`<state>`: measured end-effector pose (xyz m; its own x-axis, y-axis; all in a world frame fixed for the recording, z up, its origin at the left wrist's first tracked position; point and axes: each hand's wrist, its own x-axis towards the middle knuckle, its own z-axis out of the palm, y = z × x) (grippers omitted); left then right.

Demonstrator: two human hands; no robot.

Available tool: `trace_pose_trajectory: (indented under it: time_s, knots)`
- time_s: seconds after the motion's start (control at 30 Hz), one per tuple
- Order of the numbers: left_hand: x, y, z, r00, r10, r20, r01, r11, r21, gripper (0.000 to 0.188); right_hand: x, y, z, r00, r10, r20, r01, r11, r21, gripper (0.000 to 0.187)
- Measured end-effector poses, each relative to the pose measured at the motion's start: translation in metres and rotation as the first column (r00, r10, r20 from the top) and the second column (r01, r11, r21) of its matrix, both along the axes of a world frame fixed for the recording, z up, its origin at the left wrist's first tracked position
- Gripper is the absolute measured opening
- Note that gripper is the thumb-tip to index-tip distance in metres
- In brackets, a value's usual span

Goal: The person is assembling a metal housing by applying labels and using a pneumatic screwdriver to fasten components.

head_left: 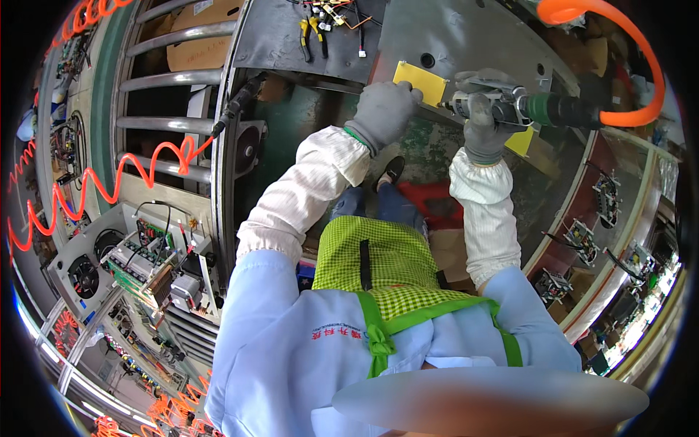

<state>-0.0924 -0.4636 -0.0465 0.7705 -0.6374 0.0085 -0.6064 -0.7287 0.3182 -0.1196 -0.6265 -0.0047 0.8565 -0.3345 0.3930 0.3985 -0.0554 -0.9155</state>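
My left hand [386, 114], in a grey glove, is closed at the near left corner of a flat yellow sheet [422, 84], with thumb and fingers at its edge. The sheet lies at the near edge of a large grey panel [466, 36] with round holes. My right hand [482, 131], gloved too, is wrapped round an air-powered hand tool [502, 105] with a metal body. Its narrow tip points left, close to the sheet's right edge; whether they touch, I cannot tell. A second yellow piece [519, 142] shows beside my right wrist.
A thick orange air hose [652, 87] arches from the tool on the right. Yellow-handled pliers [313, 36] and loose wires lie on a dark mat [269, 36]. A roller conveyor [171, 80] and coiled red hose [109, 186] stand left, above an open electronics unit [145, 255]. Shelved circuit assemblies [582, 237] stand right.
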Motion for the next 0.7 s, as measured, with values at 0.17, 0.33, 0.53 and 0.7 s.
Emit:
trace_pose_trajectory:
  time_s: [0.17, 0.33, 0.53, 0.7]
  knots:
    - [0.004, 0.000, 0.005, 1.000, -0.015, -0.018, 0.014, 0.999, -0.032, 0.012, 0.003, -0.012, -0.011, 0.999, 0.022, 0.035, -0.023, 0.999, 0.033, 0.037]
    - [0.006, 0.006, 0.015, 0.989, 0.020, -0.147, -0.029, 0.998, -0.057, 0.025, 0.015, -0.004, 0.034, 0.974, 0.128, 0.185, -0.145, 0.986, 0.085, 0.044]
    - [-0.071, 0.073, 0.018, 0.959, 0.077, -0.272, -0.168, 0.929, -0.330, 0.030, 0.052, -0.007, 0.087, 0.956, 0.234, -0.175, -0.274, 0.926, -0.259, 0.040]
    - [-0.134, 0.165, 0.026, 0.864, 0.091, -0.495, -0.173, 0.977, -0.124, 0.038, 0.096, 0.035, 0.152, 0.929, 0.239, -0.283, -0.371, 0.611, -0.700, 0.045]
